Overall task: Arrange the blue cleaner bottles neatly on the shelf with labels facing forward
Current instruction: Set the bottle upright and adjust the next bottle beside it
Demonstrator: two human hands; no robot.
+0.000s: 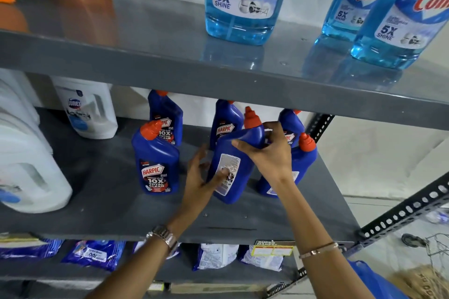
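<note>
On the middle grey shelf both hands are on one dark blue bottle with a red cap, which stands tilted, its white back label turned toward the camera. The right hand is closed around the bottle's neck and shoulder just below the cap. The left hand presses against the lower body, thumb lying on the back label, fingers partly spread around the left side.

To its left a front-row Harpic bottle stands upright with its label facing forward, and behind that another labelled bottle stands the same way. A third shows its front label just behind the held bottle. On the right a bottle stands partly hidden by the right forearm, with one more behind it; how their labels face is hard to tell.

White jugs sit at the left of the same shelf. On the shelf above stand clear light-blue Colin bottles, and blue packets lie on the shelf below. The left wrist carries a watch, the right a thin bangle
</note>
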